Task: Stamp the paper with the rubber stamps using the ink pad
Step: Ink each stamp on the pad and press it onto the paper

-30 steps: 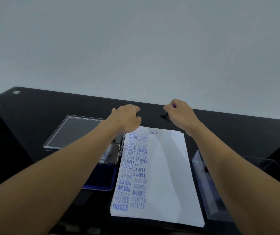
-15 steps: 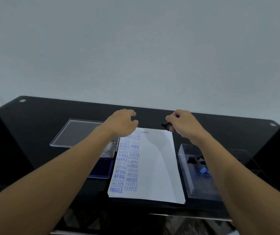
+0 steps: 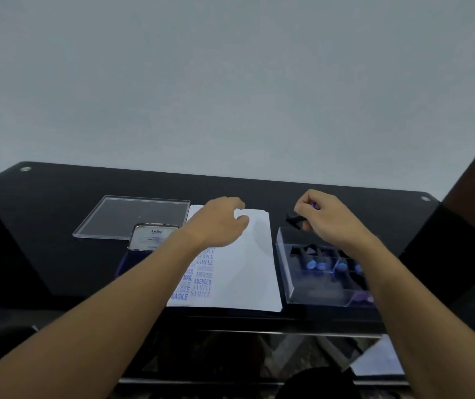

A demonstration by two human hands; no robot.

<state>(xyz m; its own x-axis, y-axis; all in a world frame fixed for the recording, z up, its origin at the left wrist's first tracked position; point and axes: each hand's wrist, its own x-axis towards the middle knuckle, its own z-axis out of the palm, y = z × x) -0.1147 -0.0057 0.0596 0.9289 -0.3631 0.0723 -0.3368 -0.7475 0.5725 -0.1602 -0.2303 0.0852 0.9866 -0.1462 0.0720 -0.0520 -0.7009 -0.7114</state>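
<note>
A white paper stack [image 3: 242, 263] lies in the middle of the black table, its left columns printed with blue stamp words. My left hand [image 3: 219, 223] hovers over the paper's far left part with its fingers loosely curled, holding nothing. My right hand [image 3: 325, 218] grips a black rubber stamp [image 3: 295, 220] with a purple top, held above the far left corner of the clear stamp box [image 3: 285, 263]. The open ink pad [image 3: 151, 239] sits left of the paper, its lid up, its pad partly hidden by my left forearm.
A clear acrylic lid [image 3: 132, 216] lies flat at the far left of the paper. The clear box on the right holds several stamps with blue ends [image 3: 317, 265]. The table's near edge [image 3: 230, 331] runs just below the paper.
My right hand has carried the stamp rightward, off the paper's far edge to above the box. The left hand has stayed over the paper. The camera has tilted, showing more of the near table.
</note>
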